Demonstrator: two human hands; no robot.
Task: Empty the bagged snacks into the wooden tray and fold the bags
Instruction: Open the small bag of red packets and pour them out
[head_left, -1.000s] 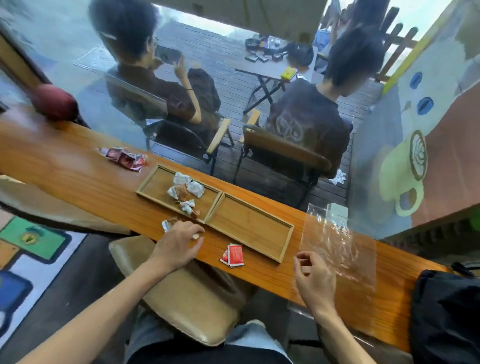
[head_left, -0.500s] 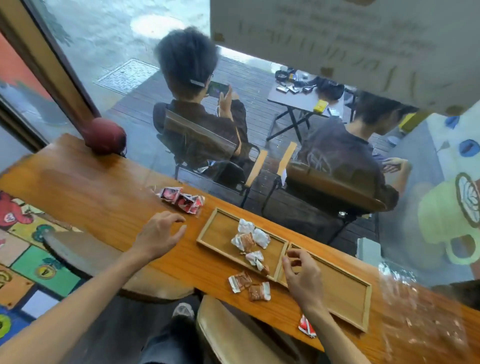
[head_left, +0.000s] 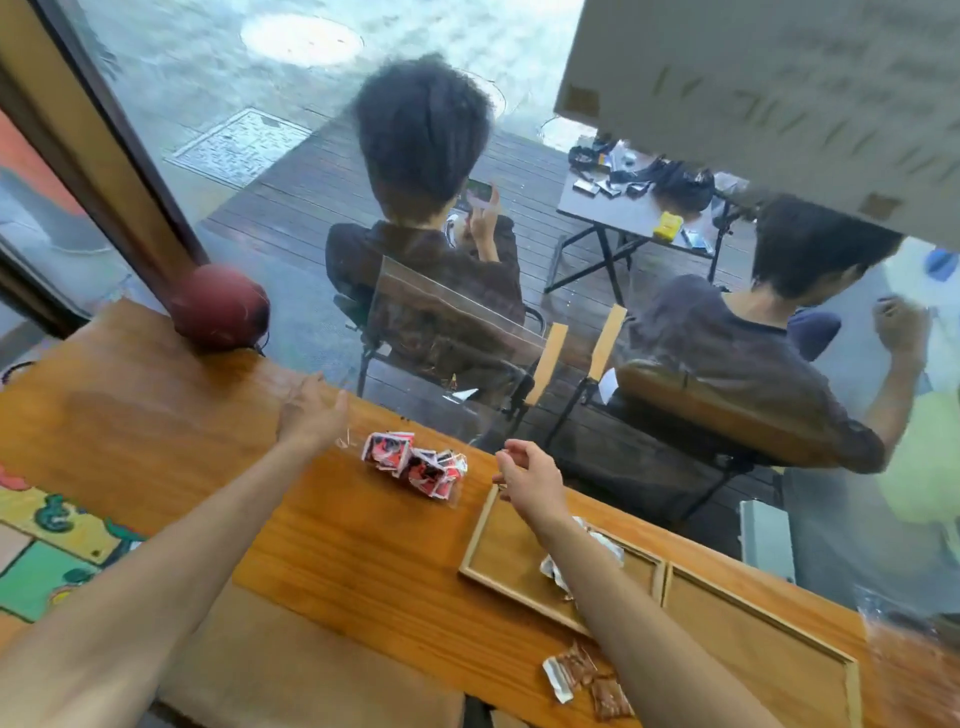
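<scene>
Forearms reach out from the near edge over the wooden desk (head_left: 156, 441), both bare. Nearest, two brown snack packets (head_left: 582, 680) lie on the desk just in front of the wooden tray (head_left: 480, 540), whose left compartment holds a few white-wrapped snacks (head_left: 553, 569), partly hidden by the right forearm; the right compartment looks bare. At the far right edge a crumpled clear bag (head_left: 906, 631) rests on the desk. The right hand (head_left: 530, 475) hovers above the tray's far left corner, fingers loosely curled and apart, holding nothing. Just left of it, the clear bag of red-and-white snacks (head_left: 415, 462) lies on the desk. The left hand (head_left: 311, 415) is stretched beyond that bag near the desk's far edge, palm open and fingers spread, touching nothing that can be made out. A dark red ball (head_left: 221, 306) sits at the window.
</scene>
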